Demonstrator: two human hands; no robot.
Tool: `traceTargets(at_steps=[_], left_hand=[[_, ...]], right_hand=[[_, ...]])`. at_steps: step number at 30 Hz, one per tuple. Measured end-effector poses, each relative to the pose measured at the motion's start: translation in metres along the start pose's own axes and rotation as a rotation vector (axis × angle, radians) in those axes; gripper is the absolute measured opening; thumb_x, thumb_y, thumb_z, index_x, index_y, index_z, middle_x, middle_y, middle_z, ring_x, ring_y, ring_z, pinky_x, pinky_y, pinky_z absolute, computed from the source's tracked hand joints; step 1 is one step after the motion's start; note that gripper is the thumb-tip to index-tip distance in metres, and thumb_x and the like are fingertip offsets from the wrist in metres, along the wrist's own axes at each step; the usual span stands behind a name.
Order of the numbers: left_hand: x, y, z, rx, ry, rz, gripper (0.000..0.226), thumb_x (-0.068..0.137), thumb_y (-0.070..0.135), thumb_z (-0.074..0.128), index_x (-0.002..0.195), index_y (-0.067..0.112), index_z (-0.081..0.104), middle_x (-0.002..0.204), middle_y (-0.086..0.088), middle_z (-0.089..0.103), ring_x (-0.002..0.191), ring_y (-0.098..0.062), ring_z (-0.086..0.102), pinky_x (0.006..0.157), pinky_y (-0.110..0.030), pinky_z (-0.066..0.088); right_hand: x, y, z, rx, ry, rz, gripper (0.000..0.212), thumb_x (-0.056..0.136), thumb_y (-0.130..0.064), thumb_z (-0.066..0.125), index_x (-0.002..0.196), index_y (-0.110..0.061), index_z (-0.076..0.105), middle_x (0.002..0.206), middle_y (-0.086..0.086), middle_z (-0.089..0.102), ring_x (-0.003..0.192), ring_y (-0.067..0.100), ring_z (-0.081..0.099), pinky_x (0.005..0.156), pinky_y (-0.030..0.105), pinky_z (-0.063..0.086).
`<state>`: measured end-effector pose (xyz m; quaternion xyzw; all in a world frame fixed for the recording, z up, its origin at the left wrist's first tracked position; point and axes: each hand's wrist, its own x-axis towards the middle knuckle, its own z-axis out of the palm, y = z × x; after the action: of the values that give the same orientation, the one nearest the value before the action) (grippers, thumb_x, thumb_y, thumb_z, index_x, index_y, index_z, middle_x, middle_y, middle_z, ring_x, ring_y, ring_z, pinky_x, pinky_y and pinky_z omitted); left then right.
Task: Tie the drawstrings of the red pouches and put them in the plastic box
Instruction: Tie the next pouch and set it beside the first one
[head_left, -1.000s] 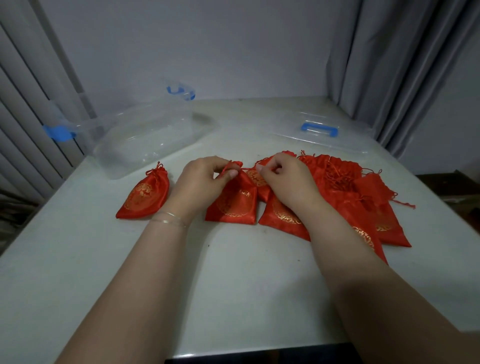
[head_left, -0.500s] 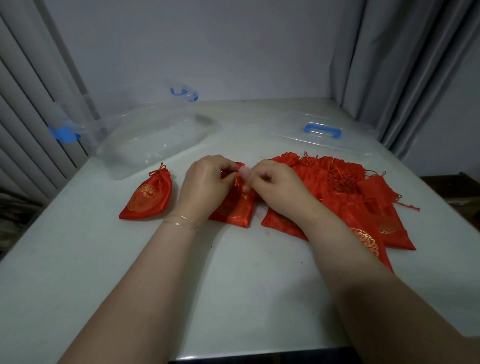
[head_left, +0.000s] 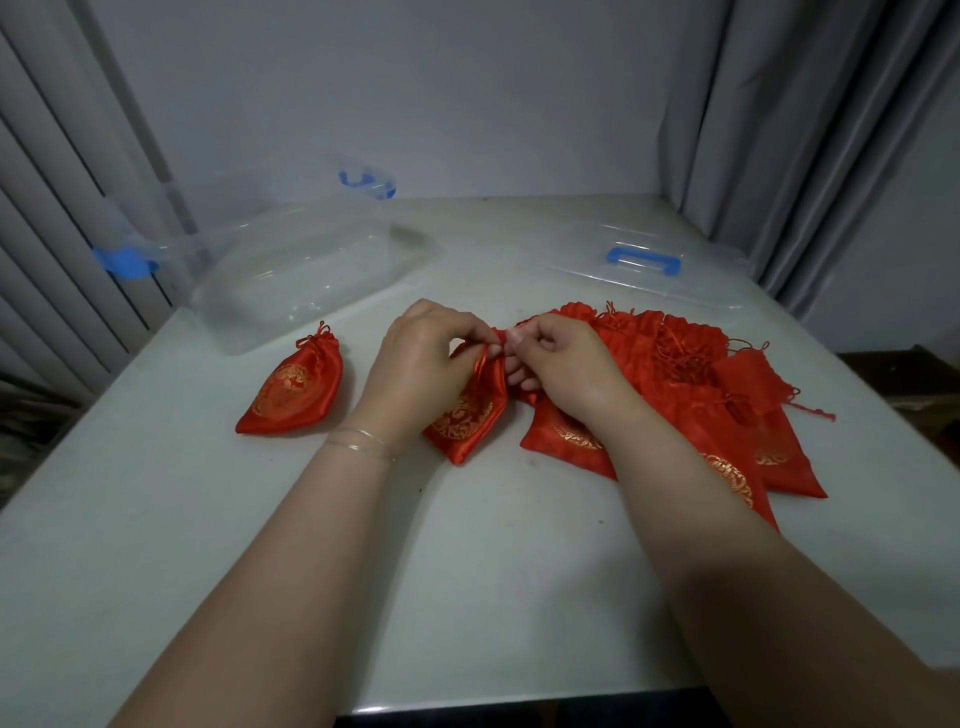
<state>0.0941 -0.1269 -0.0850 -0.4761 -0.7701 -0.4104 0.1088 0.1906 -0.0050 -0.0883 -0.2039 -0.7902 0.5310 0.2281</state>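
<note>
On the pale grey table (head_left: 467, 597) sit a clear plastic box (head_left: 291, 280) with blue latches, a heap of untied red satin pouches (head_left: 691, 384), one tied pouch (head_left: 293, 387) apart at left, and the gold-printed red pouch (head_left: 470, 410) whose drawstrings the left hand (head_left: 421, 364) and right hand (head_left: 563, 366) both pinch.

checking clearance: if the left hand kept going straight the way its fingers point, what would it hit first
The left hand points right, so it would meet the right hand almost at once; both pinch the pouch at its neck. The heap of pouches lies beyond.
</note>
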Motion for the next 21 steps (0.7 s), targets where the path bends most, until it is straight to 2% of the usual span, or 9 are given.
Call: traceTargets(at_steps=[2, 4, 7, 9, 11, 15, 17, 19, 21], left_hand=[[0.002, 0.001, -0.004, -0.166, -0.023, -0.135, 0.011, 0.079, 0.018, 0.073, 0.077, 0.029, 0.072, 0.068, 0.027, 0.062, 0.082, 0.001, 0.055, 0.077, -0.013, 0.039], [0.004, -0.001, -0.007, -0.340, -0.022, -0.243, 0.015, 0.078, 0.014, 0.074, 0.074, 0.028, 0.070, 0.067, 0.026, 0.066, 0.073, 0.004, 0.058, 0.074, -0.011, 0.043], [0.005, -0.005, -0.011, -0.494, 0.012, -0.362, 0.012, 0.077, 0.005, 0.075, 0.077, 0.017, 0.072, 0.074, 0.011, 0.070, 0.073, -0.002, 0.063, 0.076, -0.015, 0.048], [0.005, -0.008, -0.013, -0.525, 0.032, -0.421, 0.009, 0.076, 0.003, 0.075, 0.082, 0.010, 0.073, 0.080, -0.002, 0.071, 0.076, -0.009, 0.064, 0.079, -0.019, 0.051], [0.005, -0.011, -0.015, -0.541, 0.030, -0.464, 0.011, 0.075, 0.002, 0.075, 0.084, 0.007, 0.073, 0.079, -0.009, 0.069, 0.074, -0.012, 0.062, 0.077, -0.020, 0.050], [0.006, -0.014, -0.016, -0.541, -0.025, -0.469, 0.012, 0.074, -0.001, 0.075, 0.080, 0.009, 0.069, 0.078, -0.016, 0.060, 0.072, -0.019, 0.055, 0.072, -0.022, 0.047], [0.005, -0.014, -0.016, -0.526, -0.049, -0.446, 0.013, 0.075, -0.004, 0.074, 0.080, 0.006, 0.068, 0.077, -0.016, 0.062, 0.069, -0.015, 0.058, 0.069, -0.018, 0.049], [0.004, -0.013, -0.015, -0.455, -0.069, -0.390, 0.017, 0.076, -0.009, 0.071, 0.078, 0.008, 0.067, 0.072, -0.007, 0.063, 0.063, -0.003, 0.059, 0.065, -0.012, 0.049], [0.005, -0.012, -0.012, -0.372, -0.089, -0.324, 0.027, 0.074, -0.011, 0.067, 0.072, 0.015, 0.065, 0.070, 0.002, 0.065, 0.065, -0.001, 0.060, 0.067, -0.014, 0.049]], right_hand=[[0.001, -0.001, -0.003, 0.046, 0.034, 0.012, 0.023, 0.098, -0.016, 0.045, 0.077, -0.014, 0.054, 0.062, 0.002, 0.059, 0.050, 0.008, 0.056, 0.051, 0.018, 0.048], [0.003, -0.001, -0.005, 0.033, 0.067, 0.004, 0.025, 0.098, -0.018, 0.045, 0.075, -0.017, 0.053, 0.056, 0.000, 0.054, 0.049, 0.011, 0.054, 0.053, 0.024, 0.048], [0.002, 0.000, -0.011, -0.086, 0.068, -0.036, 0.025, 0.096, -0.026, 0.050, 0.072, -0.023, 0.057, 0.048, -0.003, 0.053, 0.049, 0.014, 0.053, 0.061, 0.033, 0.048], [0.000, -0.003, -0.014, -0.159, 0.032, -0.049, 0.025, 0.094, -0.031, 0.052, 0.071, -0.022, 0.058, 0.048, -0.001, 0.054, 0.046, 0.011, 0.053, 0.063, 0.032, 0.049], [-0.003, -0.008, -0.016, -0.204, -0.031, -0.037, 0.027, 0.094, -0.031, 0.052, 0.071, -0.020, 0.058, 0.049, -0.001, 0.055, 0.048, 0.011, 0.056, 0.063, 0.031, 0.049], [-0.009, -0.013, -0.020, -0.314, -0.203, 0.028, 0.029, 0.094, -0.031, 0.053, 0.078, -0.008, 0.060, 0.057, -0.001, 0.058, 0.053, 0.010, 0.059, 0.060, 0.028, 0.050], [-0.011, -0.014, -0.021, -0.421, -0.266, 0.026, 0.029, 0.091, -0.035, 0.058, 0.079, -0.010, 0.064, 0.064, -0.003, 0.061, 0.057, 0.005, 0.057, 0.060, 0.023, 0.046], [-0.010, -0.013, -0.022, -0.479, -0.201, -0.052, 0.026, 0.087, -0.037, 0.063, 0.077, -0.014, 0.068, 0.074, -0.008, 0.062, 0.066, 0.000, 0.054, 0.063, 0.017, 0.042], [-0.009, -0.014, -0.022, -0.395, -0.024, -0.207, 0.013, 0.086, -0.031, 0.065, 0.084, -0.020, 0.072, 0.092, -0.013, 0.061, 0.080, -0.005, 0.053, 0.072, 0.008, 0.039]])
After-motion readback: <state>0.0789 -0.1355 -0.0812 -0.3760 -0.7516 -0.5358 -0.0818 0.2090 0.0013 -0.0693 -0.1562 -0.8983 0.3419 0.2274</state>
